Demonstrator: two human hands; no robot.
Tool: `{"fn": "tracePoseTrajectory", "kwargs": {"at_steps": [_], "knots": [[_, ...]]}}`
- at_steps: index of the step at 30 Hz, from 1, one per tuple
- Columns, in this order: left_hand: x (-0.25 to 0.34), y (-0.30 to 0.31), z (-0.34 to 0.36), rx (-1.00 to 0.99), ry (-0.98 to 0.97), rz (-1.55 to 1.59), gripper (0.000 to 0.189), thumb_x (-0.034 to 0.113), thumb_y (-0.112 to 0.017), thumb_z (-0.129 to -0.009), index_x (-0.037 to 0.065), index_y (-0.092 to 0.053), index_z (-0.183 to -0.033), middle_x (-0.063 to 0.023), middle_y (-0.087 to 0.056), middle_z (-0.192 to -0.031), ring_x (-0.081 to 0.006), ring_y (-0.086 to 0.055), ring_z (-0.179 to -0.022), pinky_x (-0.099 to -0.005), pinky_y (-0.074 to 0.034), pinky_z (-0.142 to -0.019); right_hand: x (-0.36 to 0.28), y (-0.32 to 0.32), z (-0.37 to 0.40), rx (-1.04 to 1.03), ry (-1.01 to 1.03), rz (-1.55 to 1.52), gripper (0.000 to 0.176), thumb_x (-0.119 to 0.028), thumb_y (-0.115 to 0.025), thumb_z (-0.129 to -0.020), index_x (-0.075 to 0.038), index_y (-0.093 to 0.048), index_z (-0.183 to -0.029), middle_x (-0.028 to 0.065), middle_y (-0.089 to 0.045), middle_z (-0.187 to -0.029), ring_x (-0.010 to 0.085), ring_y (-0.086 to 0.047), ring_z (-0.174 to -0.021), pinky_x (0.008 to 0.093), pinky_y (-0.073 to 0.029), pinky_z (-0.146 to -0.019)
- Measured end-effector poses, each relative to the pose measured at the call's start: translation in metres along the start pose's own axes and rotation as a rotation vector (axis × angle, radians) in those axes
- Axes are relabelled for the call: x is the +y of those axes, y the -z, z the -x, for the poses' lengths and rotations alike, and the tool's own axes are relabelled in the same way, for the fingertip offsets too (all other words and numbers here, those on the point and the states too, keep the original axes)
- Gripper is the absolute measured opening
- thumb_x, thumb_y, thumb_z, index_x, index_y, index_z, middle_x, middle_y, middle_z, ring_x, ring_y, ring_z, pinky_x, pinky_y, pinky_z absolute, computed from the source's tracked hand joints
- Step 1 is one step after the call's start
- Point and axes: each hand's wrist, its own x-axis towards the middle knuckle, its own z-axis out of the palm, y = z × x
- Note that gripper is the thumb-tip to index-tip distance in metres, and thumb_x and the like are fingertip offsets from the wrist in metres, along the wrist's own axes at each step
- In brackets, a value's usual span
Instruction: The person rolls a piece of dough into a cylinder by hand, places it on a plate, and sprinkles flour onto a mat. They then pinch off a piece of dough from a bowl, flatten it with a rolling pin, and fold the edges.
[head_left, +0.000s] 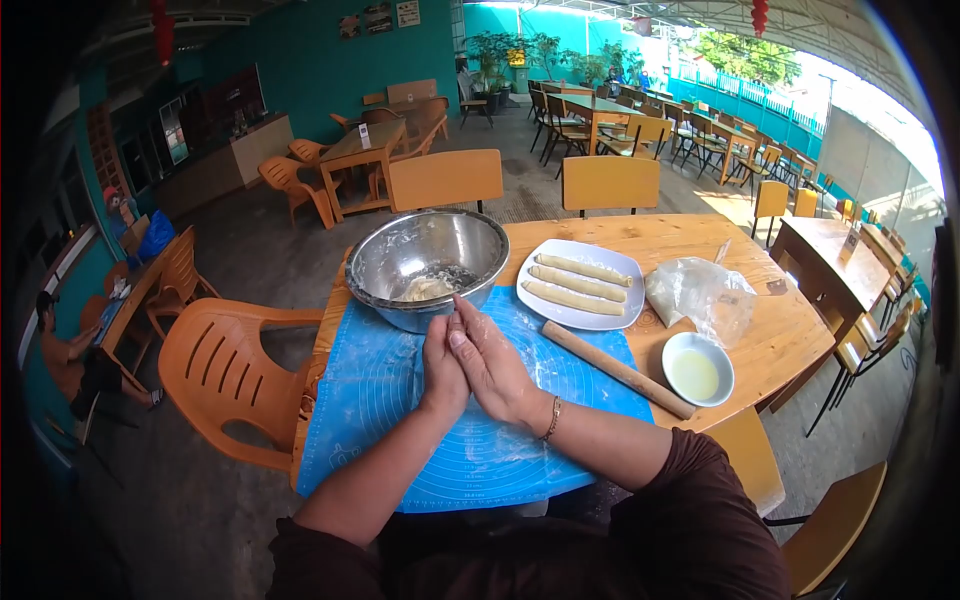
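Above a floury blue silicone mat [385,440], my left hand [444,366] and my right hand [492,362] are pressed palm to palm. Anything between them is hidden. Just beyond the fingertips stands a steel mixing bowl [395,252] with a lump of dough [428,289] and loose flour inside. Three long rolled dough strips [577,284] lie side by side on a white plate [605,318] to the right. A wooden rolling pin [618,370] rests diagonally across the mat's right edge.
On the table's right are a clear plastic bag [700,298] of white powder and a small white bowl [698,372] of yellowish liquid. An orange plastic chair [225,370] stands at the left. Another person [70,345] sits farther left; more tables and chairs stand behind.
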Motion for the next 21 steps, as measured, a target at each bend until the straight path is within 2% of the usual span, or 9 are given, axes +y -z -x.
{"fn": "tracePoseTrajectory", "kwargs": {"at_steps": [3, 4, 7, 8, 12, 14, 18, 20, 21], "knots": [[-0.001, -0.009, 0.007, 0.094, -0.246, -0.372, 0.037, 0.033, -0.029, -0.107, 0.003, -0.048, -0.118, -0.0066, -0.056, -0.109, -0.015, -0.053, -0.103, -0.028, -0.043, -0.093, 0.024, 0.002, -0.014, -0.069, -0.189, -0.247, 0.052, -0.03, -0.041, -0.105, 0.007, -0.038, -0.142, 0.0224, -0.05, -0.136, 0.0291, -0.048, -0.128, 0.035, -0.035, -0.109], [0.005, -0.014, 0.012, 0.07, -0.233, -0.433, 0.045, 0.035, -0.023, -0.108, 0.0, -0.044, -0.125, -0.0107, -0.053, -0.117, -0.0184, -0.05, -0.11, -0.0308, -0.039, -0.099, 0.016, 0.006, -0.017, -0.08, -0.333, -0.411, 0.051, -0.031, -0.04, -0.104, 0.009, -0.046, -0.135, 0.0286, -0.058, -0.127, 0.0382, -0.055, -0.123, 0.0362, -0.04, -0.105], [0.002, -0.027, 0.015, 0.13, -0.386, -0.541, 0.05, 0.037, -0.02, -0.107, -0.003, -0.039, -0.131, -0.0161, -0.046, -0.128, -0.0235, -0.044, -0.12, -0.0354, -0.034, -0.106, 0.019, 0.0, -0.016, 0.024, -0.269, -0.244, 0.051, -0.029, -0.042, -0.103, 0.009, -0.046, -0.135, 0.0276, -0.058, -0.128, 0.0371, -0.057, -0.121, 0.0358, -0.043, -0.102], [-0.004, -0.018, 0.011, 0.091, -0.423, -0.57, 0.057, 0.039, -0.017, -0.106, -0.005, -0.031, -0.14, -0.0205, -0.036, -0.139, -0.0279, -0.037, -0.128, -0.0391, -0.028, -0.111, 0.017, -0.003, -0.012, 0.026, -0.256, -0.283, 0.049, -0.027, -0.043, -0.102, 0.008, -0.047, -0.137, 0.0272, -0.06, -0.125, 0.0345, -0.059, -0.119, 0.0352, -0.044, -0.101], [-0.017, 0.0, 0.001, 0.111, -0.615, -0.836, 0.065, 0.044, -0.019, -0.105, -0.007, -0.023, -0.145, -0.025, -0.035, -0.141, -0.0356, -0.034, -0.132, -0.0442, -0.023, -0.114, 0.021, -0.011, -0.003, 0.059, -0.306, -0.356, 0.044, -0.022, -0.045, -0.101, 0.007, -0.05, -0.133, 0.026, -0.063, -0.122, 0.0305, -0.062, -0.114, 0.0345, -0.047, -0.097], [-0.009, -0.004, 0.003, 0.007, -0.676, -0.97, 0.067, 0.044, -0.018, -0.105, -0.008, -0.022, -0.146, -0.0269, -0.034, -0.142, -0.0379, -0.033, -0.133, -0.0458, -0.022, -0.114, 0.019, -0.002, -0.002, 0.0, -0.372, -0.382, 0.038, -0.019, -0.047, -0.1, 0.008, -0.053, -0.127, 0.0239, -0.065, -0.117, 0.0269, -0.063, -0.107, 0.0334, -0.049, -0.092], [-0.001, -0.012, 0.01, -0.115, -0.496, -0.825, 0.068, 0.047, -0.019, -0.105, -0.008, -0.026, -0.145, -0.0251, -0.039, -0.139, -0.0346, -0.039, -0.128, -0.044, -0.028, -0.11, 0.028, -0.001, 0.001, 0.061, -0.261, -0.291, 0.03, -0.017, -0.048, -0.099, 0.006, -0.059, -0.117, 0.021, -0.068, -0.106, 0.0251, -0.066, -0.095, 0.0338, -0.051, -0.084], [-0.003, -0.02, 0.014, 0.074, -0.191, -0.431, 0.069, 0.052, -0.024, -0.104, -0.007, -0.035, -0.138, -0.0203, -0.046, -0.134, -0.0276, -0.045, -0.124, -0.0387, -0.034, -0.108, 0.029, -0.001, 0.002, 0.067, -0.206, -0.15, 0.026, -0.02, -0.051, -0.099, 0.002, -0.065, -0.103, 0.0224, -0.068, -0.092, 0.0278, -0.067, -0.083, 0.0357, -0.052, -0.075], [-0.008, -0.016, 0.012, 0.073, -0.191, -0.43, 0.069, 0.052, -0.024, -0.104, -0.007, -0.035, -0.138, -0.0203, -0.046, -0.134, -0.0276, -0.045, -0.124, -0.0387, -0.034, -0.108, 0.026, 0.001, 0.001, 0.068, -0.206, -0.149, 0.026, -0.02, -0.051, -0.099, 0.002, -0.065, -0.103, 0.0224, -0.068, -0.092, 0.0278, -0.067, -0.083, 0.0357, -0.052, -0.075]]}}
